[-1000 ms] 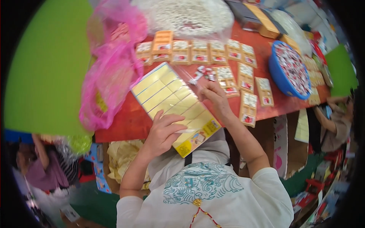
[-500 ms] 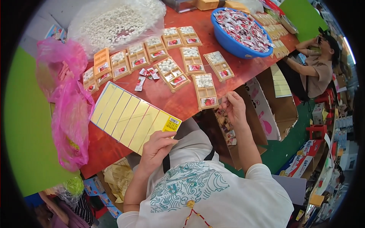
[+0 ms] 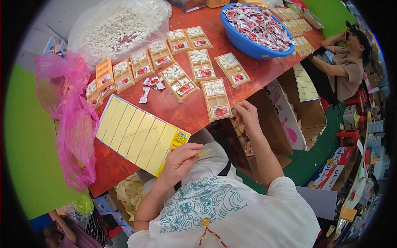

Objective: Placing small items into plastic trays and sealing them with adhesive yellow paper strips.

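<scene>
My left hand (image 3: 180, 160) is closed with a small pale yellow sticker (image 3: 204, 153) pinched between thumb and fingers. Below and left of it lies a sheet of yellow stickers (image 3: 136, 134), overhanging the table's near edge. My right hand (image 3: 247, 118) has its fingers closed at the near right corner of a tan plastic tray (image 3: 224, 101). That tray holds small white pieces at its far end and a red-and-white sachet in its near compartment. Several similar trays, one being the filled tray (image 3: 179, 82), stand beyond it.
A blue basin (image 3: 252, 49) of sachets sits at the far right, and a clear bag (image 3: 120, 31) of white pieces at the far left. Loose sachets (image 3: 144, 94) lie mid-table. A pink plastic bag (image 3: 76, 132) hangs over the left edge. Cardboard boxes (image 3: 271, 124) stand at right; another person (image 3: 339, 72) sits beyond.
The yellow sticker now shows clearly in my left hand, which has shifted slightly right. My right hand has closed in on the tray's corner. The whole view has shifted a little.
</scene>
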A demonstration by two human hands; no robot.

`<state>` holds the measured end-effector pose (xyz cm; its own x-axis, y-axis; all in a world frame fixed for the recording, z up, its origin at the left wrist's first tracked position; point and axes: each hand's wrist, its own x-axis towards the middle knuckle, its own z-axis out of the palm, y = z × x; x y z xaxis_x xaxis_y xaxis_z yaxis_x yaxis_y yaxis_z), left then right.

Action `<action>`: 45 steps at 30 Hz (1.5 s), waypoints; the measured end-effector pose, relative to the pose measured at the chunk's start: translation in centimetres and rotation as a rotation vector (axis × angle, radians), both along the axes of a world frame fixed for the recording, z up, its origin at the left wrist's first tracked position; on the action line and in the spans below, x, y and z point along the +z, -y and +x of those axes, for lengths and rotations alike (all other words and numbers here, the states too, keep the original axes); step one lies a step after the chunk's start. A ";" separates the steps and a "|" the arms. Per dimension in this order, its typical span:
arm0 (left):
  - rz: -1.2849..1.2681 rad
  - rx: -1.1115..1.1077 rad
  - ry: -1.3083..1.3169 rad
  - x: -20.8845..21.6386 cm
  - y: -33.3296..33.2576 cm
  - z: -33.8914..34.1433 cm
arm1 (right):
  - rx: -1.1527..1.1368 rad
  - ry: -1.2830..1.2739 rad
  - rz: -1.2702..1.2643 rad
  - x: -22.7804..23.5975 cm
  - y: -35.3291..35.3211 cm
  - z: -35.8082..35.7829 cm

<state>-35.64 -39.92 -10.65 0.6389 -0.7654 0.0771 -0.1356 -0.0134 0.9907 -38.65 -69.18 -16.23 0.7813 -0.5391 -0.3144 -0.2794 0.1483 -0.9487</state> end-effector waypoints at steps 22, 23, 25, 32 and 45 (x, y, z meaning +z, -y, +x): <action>0.007 0.003 -0.082 -1.0 -0.3 -0.4 | 0.258 0.068 -1.333 0.9 -2.6 5.2; 0.008 0.008 -0.082 -1.1 -0.4 -0.4 | 0.262 0.071 -1.332 0.9 -3.0 5.2; 0.015 0.016 -0.087 -1.1 -0.6 -0.4 | 0.291 0.093 -1.381 1.0 -3.4 5.1; -0.008 0.036 -0.120 -1.8 -0.6 -0.4 | 0.390 0.109 -1.430 1.7 -4.0 5.4; -0.076 0.169 -0.451 -1.1 1.6 1.9 | 0.456 -0.059 -1.570 0.3 -4.4 5.6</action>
<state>-33.77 -41.48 -11.78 0.7362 -0.6512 -0.1841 0.3050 0.0765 0.9493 -33.06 -64.74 -15.92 0.9637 -0.0814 0.2544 -0.0663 -0.9955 -0.0673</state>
